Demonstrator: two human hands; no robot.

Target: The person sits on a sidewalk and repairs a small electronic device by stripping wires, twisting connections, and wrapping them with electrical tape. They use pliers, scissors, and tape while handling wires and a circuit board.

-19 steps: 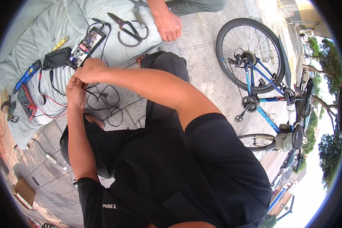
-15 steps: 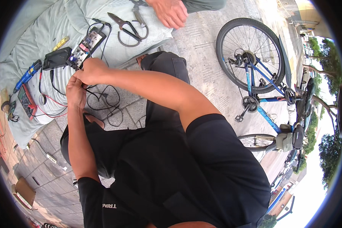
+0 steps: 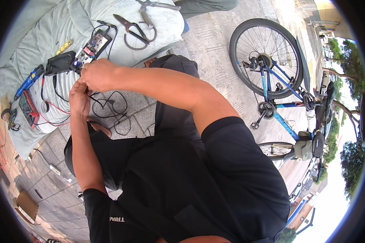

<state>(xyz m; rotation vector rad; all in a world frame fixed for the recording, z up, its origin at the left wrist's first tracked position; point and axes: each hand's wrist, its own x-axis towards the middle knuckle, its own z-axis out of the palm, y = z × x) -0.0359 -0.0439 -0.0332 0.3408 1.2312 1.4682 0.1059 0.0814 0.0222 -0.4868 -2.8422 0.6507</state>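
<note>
My left hand (image 3: pixel 80 99) and my right hand (image 3: pixel 98 75) meet at the near edge of the cloth, fingertips pinched together. A thin black cable (image 3: pixel 117 106) runs out from between them and lies in loops over the paving. Exactly what the right fingers grip is hidden. Just beyond my hands lies an opened black device with a bare circuit board (image 3: pixel 94 46), a black lead curling over it. Its dark casing (image 3: pixel 60 63) sits beside it on the left. Black-handled scissors (image 3: pixel 134 32) rest farther off, to the right of the board.
The pale cloth (image 3: pixel 32 44) also holds a yellow-handled screwdriver (image 3: pixel 64 47), a blue soldering tool (image 3: pixel 29 82), a red and black multimeter (image 3: pixel 28 108) with leads, and pliers (image 3: pixel 158 5). A blue bicycle (image 3: pixel 286 106) stands upside down at right. A cardboard box (image 3: pixel 27 204) sits lower left.
Another person's hand at the top has gone out of view, and pliers show there now. My two hands stay pinched together in nearly the same place, the right shifted slightly.
</note>
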